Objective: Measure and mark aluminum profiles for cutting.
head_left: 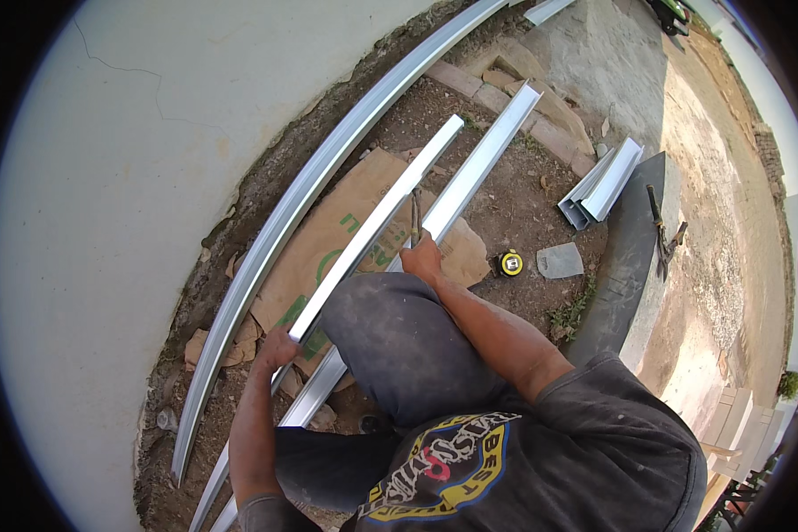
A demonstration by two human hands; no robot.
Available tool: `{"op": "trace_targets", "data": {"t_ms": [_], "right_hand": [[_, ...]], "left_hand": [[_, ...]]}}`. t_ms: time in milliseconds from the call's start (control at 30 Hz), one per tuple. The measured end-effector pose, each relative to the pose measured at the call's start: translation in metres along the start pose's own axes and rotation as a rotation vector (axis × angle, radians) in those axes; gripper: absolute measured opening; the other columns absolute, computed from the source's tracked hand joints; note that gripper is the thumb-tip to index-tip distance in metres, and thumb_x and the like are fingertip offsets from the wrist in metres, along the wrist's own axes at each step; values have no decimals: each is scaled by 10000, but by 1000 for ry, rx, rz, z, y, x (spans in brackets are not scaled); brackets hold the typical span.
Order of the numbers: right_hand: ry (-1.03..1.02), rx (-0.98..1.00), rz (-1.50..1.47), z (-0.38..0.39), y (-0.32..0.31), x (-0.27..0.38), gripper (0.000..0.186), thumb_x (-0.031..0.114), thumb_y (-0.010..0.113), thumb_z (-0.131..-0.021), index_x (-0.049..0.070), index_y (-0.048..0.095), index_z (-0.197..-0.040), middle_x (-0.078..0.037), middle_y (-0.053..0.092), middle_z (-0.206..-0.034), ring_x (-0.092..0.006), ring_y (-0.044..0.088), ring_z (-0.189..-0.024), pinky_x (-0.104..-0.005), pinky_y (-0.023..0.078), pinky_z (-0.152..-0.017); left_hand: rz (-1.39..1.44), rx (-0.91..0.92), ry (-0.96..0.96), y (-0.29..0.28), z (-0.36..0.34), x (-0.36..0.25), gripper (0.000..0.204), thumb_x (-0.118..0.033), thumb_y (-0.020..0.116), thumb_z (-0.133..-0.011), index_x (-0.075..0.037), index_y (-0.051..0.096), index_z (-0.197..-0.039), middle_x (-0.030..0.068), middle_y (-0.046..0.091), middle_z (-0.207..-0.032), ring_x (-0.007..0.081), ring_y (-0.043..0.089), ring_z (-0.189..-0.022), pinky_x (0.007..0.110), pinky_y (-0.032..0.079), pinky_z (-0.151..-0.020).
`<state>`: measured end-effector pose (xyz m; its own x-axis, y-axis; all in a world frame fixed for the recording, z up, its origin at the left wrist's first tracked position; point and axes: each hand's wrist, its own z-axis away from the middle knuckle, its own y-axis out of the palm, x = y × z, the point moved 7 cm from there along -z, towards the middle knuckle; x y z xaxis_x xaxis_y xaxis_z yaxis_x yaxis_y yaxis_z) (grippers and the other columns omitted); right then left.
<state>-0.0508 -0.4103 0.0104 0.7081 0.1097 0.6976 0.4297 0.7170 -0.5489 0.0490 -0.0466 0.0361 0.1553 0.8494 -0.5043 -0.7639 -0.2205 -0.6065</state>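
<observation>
Thin metal, best held by its flanks

The narrow metal channel (377, 227) slants over the brown sheet (361, 189) on the ground, beside a wider channel (479, 170); the left grip (279, 347) is wrapped around its nearer stretch; the right grip (423, 259) is clasped around a slim tool (416, 215); the channel is probably light, stiff lengthwise, smooth enough to slide, easily dented; hold both flanks, clear of likely sharp ends.

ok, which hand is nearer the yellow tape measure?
Right. The right hand is a little left of the yellow tape measure; the left hand is farther left and lower in view, holding a silver bar.
</observation>
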Motion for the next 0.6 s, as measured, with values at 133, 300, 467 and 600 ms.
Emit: {"op": "trace_targets", "data": {"t_ms": [133, 300, 467, 600], "right_hand": [[-150, -17, -165, 3, -16, -7, 639, 81, 599, -710, -50, 466, -1321, -307, 629, -1084, -456, 598, -1067, -454, 463, -941], [-198, 14, -212, 5, -29, -13, 638, 74, 587, -708, -32, 470, -1326, -297, 643, -1006, -458, 618, -996, -461, 478, -897], [-222, 53, -117, 4, -37, 2, 681, 96, 598, -728, -28, 425, -1376, -303, 647, -985, -460, 620, -981, -470, 480, -895], [-187, 125, 123, -1, -46, 14, 754, 135, 579, -780, -14, 310, -1469, -343, 623, -1067, -463, 607, -1033, -471, 471, -932]], "left_hand": [[-22, 221, -159, -18, -4, 11, 618, -145, 717, -436, 92, 657, -1004, 185, 683, -876, 275, 638, -803, 346, 499, -780], [77, 167, -103, -38, -7, 10, 467, -188, 726, -445, 74, 681, -829, 172, 655, -746, 278, 629, -710, 366, 500, -673], [211, 231, -127, -32, -15, 43, 530, -203, 745, -451, 82, 681, -893, 166, 671, -826, 268, 635, -777, 367, 500, -712], [51, 196, -168, -25, -15, 27, 604, -161, 730, -449, 87, 666, -996, 169, 682, -894, 276, 638, -811, 366, 504, -757]]}}
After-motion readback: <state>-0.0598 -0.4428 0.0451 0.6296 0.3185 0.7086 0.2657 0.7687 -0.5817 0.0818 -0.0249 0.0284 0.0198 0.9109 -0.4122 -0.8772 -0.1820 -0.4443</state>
